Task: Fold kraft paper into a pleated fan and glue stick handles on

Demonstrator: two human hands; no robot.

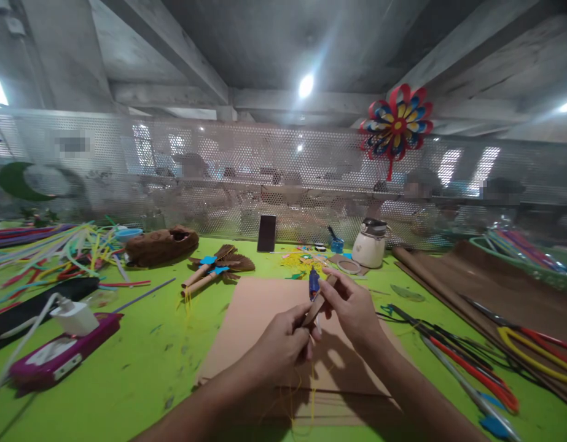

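A narrow brown strip (314, 310), paper or felt by its look, is held up between my two hands over a sheet of cardboard (260, 313). My left hand (285, 334) is closed on its lower end, fingers curled around it. At the upper end, my right hand (350, 304) pinches the strip between thumb and fingers. Just beyond the strip shows a blue object with a dark tip (314, 283); my hands partly cover it and I cannot tell its kind. Thin yellow strings (313, 393) hang or lie below my hands.
Left are a purple power strip (66, 353) with a white charger (75, 317), pipe cleaners (87, 245) and two brown-winged craft pieces (214, 267). A phone (266, 233) and a white jug (370, 244) stand behind. Right lie scissors (536, 344) and brown sheet material (477, 282).
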